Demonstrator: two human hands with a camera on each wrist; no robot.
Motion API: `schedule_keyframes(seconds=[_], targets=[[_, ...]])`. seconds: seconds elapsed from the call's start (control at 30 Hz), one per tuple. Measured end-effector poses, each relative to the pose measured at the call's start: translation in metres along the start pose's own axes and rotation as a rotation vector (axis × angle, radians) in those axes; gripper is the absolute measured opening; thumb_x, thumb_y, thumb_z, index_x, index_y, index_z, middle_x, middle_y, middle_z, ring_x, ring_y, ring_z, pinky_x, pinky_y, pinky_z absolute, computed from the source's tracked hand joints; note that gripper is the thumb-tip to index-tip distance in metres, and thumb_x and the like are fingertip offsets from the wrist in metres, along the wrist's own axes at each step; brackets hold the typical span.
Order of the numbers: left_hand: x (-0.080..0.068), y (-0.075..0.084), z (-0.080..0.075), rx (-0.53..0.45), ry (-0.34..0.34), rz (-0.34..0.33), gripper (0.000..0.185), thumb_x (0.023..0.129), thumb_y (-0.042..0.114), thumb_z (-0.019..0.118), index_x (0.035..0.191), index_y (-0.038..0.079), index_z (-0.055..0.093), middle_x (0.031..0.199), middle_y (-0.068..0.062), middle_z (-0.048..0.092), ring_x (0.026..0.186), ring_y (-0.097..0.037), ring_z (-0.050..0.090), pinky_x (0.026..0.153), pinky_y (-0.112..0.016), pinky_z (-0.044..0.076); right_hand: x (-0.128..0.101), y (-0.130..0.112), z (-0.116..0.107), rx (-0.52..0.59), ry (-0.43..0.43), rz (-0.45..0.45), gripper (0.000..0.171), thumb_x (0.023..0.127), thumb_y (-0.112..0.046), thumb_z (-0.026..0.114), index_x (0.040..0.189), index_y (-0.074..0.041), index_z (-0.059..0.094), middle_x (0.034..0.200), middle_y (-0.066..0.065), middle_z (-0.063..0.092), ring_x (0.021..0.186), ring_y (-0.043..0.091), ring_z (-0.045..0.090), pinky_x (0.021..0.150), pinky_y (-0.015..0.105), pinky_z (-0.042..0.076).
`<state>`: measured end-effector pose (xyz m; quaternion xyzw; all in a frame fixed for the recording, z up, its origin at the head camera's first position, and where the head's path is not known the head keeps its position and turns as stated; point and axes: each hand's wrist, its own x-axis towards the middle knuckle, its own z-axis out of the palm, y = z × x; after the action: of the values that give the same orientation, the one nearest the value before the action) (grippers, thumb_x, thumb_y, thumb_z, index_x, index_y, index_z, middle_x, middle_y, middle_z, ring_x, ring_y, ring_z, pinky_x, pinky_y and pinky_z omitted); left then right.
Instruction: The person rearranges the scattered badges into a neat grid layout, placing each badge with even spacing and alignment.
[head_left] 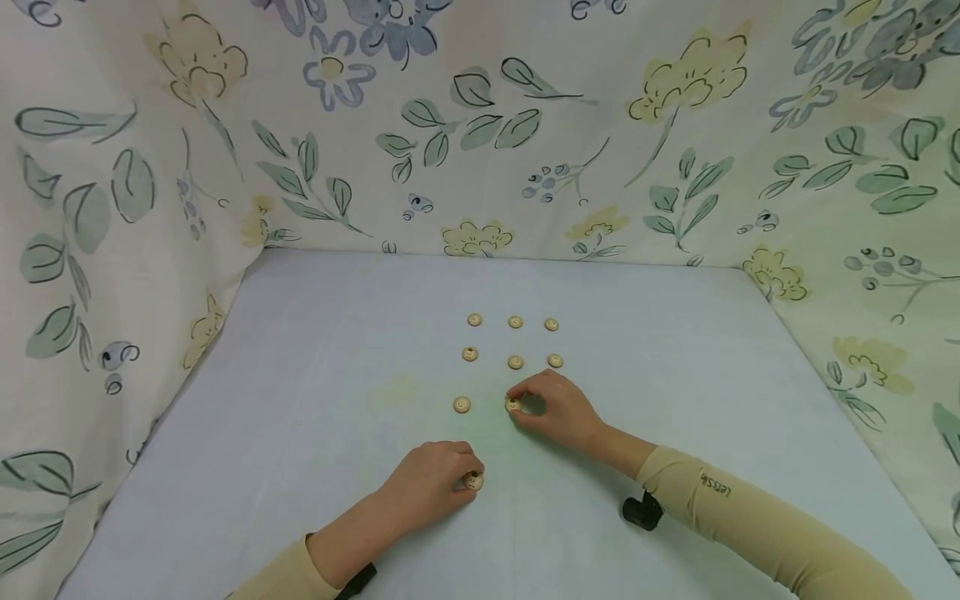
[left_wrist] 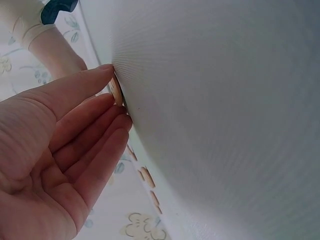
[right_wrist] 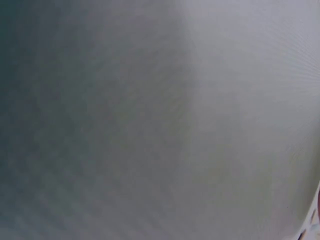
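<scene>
— Buttons, small round wooden ones: where do you have them?

— Your right hand (head_left: pixel 558 410) pinches one button (head_left: pixel 513 405) at its fingertips, low on the pale bench (head_left: pixel 300 400), in the middle of the nearest row. Your left hand (head_left: pixel 431 483) sits closer to you and pinches a second button (head_left: pixel 473 480) between thumb and fingers, also down at the bench surface.

— And in the left wrist view?

— There your left hand (left_wrist: pixel 60 150) shows long, nearly straight fingers (left_wrist: pixel 95 150) with the thumb above them, and the button (left_wrist: pixel 117 91) stands on edge between the tips, against the bench (left_wrist: pixel 225 100).

— What lies about them?

— Just left of your right hand, a loose button (head_left: pixel 462 405) lies flat in the same row. Behind it comes a row of three, the left one a dark-centred button (head_left: pixel 469 354), then two more (head_left: pixel 515 362) and (head_left: pixel 555 361). Beyond that, a far row of three (head_left: pixel 514 322), evenly set. All lie apart from one another.

— The right wrist view?

— Only blurred grey bench surface (right_wrist: pixel 160 120); your hand cannot be made out there.

— Anything else?

— A floral cloth (head_left: pixel 480 125) stands behind and at both sides of the bench. You wear tan sleeves (head_left: pixel 750 517), and a black strap clip (head_left: pixel 642 510) rests under your right forearm.
</scene>
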<state>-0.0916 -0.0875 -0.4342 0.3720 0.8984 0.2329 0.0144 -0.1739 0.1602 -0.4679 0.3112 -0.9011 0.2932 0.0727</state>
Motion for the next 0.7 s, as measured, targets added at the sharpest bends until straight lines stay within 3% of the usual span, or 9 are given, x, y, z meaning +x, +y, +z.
schedule_keyframes(seconds=[0.7], targets=[[0.0006,0.0009,-0.0007,-0.018,-0.021,-0.001,0.011,0.079,0.007,0.077,0.079,0.015,0.069,0.079,0.008,0.060,0.068,-0.003,0.046,0.060,-0.018,0.040,-0.0003,-0.0004,-0.0007,-0.005,0.008,-0.008,0.024,0.080,-0.022,0.080,0.101,-0.015,0.073,0.097,-0.008,0.069,0.092,0.011,0.059,0.084,0.032,0.047]])
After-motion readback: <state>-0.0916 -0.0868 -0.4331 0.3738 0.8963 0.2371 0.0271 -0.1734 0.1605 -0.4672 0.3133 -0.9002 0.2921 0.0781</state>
